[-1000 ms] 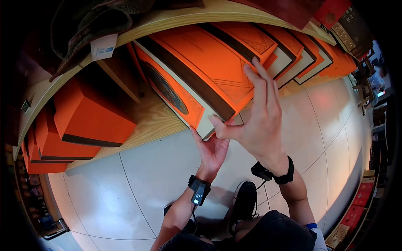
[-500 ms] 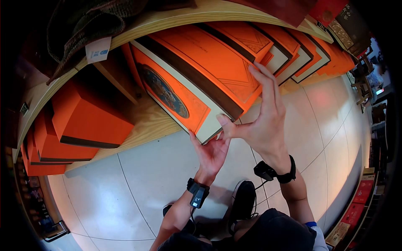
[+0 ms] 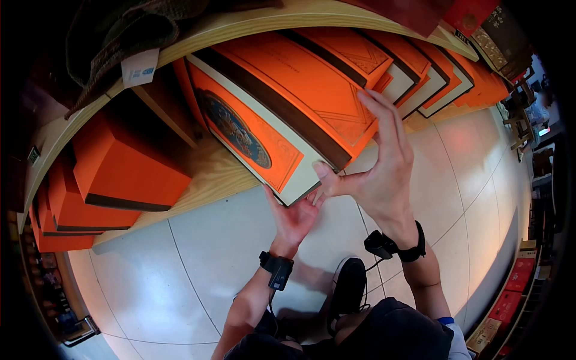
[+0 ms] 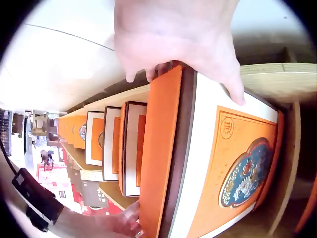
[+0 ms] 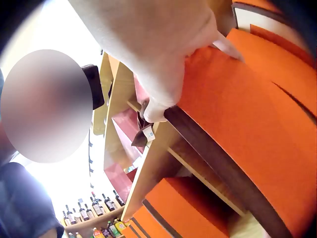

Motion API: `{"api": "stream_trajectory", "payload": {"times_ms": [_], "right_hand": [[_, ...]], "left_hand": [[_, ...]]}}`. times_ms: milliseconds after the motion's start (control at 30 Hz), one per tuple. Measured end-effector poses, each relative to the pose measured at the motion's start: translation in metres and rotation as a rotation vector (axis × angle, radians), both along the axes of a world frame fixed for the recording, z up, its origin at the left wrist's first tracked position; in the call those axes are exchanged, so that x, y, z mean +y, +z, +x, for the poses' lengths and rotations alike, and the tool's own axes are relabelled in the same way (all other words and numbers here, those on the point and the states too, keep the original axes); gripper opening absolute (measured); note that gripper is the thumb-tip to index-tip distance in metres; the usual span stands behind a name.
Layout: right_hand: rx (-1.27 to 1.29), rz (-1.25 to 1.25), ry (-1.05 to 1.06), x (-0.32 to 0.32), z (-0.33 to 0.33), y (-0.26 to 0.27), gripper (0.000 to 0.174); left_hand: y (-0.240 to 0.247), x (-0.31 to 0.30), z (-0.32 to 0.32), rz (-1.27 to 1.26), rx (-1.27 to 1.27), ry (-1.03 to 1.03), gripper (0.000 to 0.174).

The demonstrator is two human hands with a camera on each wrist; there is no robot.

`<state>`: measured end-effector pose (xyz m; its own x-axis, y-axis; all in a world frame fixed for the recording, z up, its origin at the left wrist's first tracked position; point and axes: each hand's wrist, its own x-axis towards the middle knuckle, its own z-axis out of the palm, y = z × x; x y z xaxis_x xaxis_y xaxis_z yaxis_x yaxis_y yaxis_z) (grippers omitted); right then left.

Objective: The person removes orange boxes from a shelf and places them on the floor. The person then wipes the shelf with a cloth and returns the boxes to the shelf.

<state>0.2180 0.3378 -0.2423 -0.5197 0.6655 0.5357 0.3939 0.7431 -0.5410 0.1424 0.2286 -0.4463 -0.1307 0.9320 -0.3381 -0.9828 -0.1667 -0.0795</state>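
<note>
A large orange gift box with a dark brown band juts out from the wooden shelf, tilted. Its side carries a cream border and a dark blue oval emblem. My left hand holds the near lower corner from beneath, thumb on the cream border and fingers under the edge. Across the near end, my right hand grips the box, thumb by the brown band and fingertips at the opposite orange edge. In the right wrist view that thumb presses at the band's end.
More orange boxes stand in a row to the right, and several others lean at the left past a wooden divider. A shelf board overhangs the box. Tiled floor and a shoe show below.
The box's near end has come slightly out and to the right, showing more of its emblem side. My right hand has shifted right with it; my left hand has slid a little left along the lower edge.
</note>
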Motion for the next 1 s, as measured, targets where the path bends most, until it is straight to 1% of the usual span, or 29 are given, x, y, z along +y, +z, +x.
{"api": "stream_trajectory", "payload": {"times_ms": [133, 200, 433, 500, 567, 733, 833, 900, 933, 1000], "right_hand": [[0.006, -0.011, 0.009, 0.0, 0.0, 0.001, 0.091], [0.003, -0.016, 0.01, 0.0, 0.001, 0.002, 0.091], [0.015, -0.042, 0.022, -0.001, 0.003, 0.002, 0.09], [0.021, -0.043, 0.025, -0.001, 0.005, 0.001, 0.089], [0.019, -0.027, 0.03, -0.001, 0.007, 0.001, 0.088], [0.016, -0.033, 0.018, -0.003, 0.008, 0.001, 0.088], [0.016, -0.022, 0.012, -0.003, 0.007, 0.001, 0.088], [0.019, -0.016, 0.016, -0.003, 0.005, 0.0, 0.088], [0.017, -0.01, 0.01, -0.003, 0.004, 0.0, 0.088], [0.025, -0.013, 0.02, -0.003, 0.0, -0.001, 0.087]], "left_hand": [[0.003, 0.004, -0.003, 0.058, 0.057, 0.007, 0.104], [0.002, 0.003, -0.003, 0.031, 0.007, 0.011, 0.102], [0.003, 0.005, -0.005, 0.062, 0.039, 0.019, 0.098], [0.01, 0.004, -0.003, 0.017, 0.029, 0.034, 0.095], [0.014, 0.002, -0.003, 0.029, 0.024, 0.021, 0.093], [0.011, -0.001, -0.002, 0.027, -0.019, 0.018, 0.089], [0.016, -0.001, -0.004, -0.002, 0.061, 0.029, 0.088], [0.013, 0.001, -0.005, -0.091, 0.031, 0.082, 0.085], [0.008, 0.001, -0.006, -0.095, 0.036, 0.088, 0.085], [0.002, 0.002, -0.009, -0.045, -0.06, 0.053, 0.083]]}}
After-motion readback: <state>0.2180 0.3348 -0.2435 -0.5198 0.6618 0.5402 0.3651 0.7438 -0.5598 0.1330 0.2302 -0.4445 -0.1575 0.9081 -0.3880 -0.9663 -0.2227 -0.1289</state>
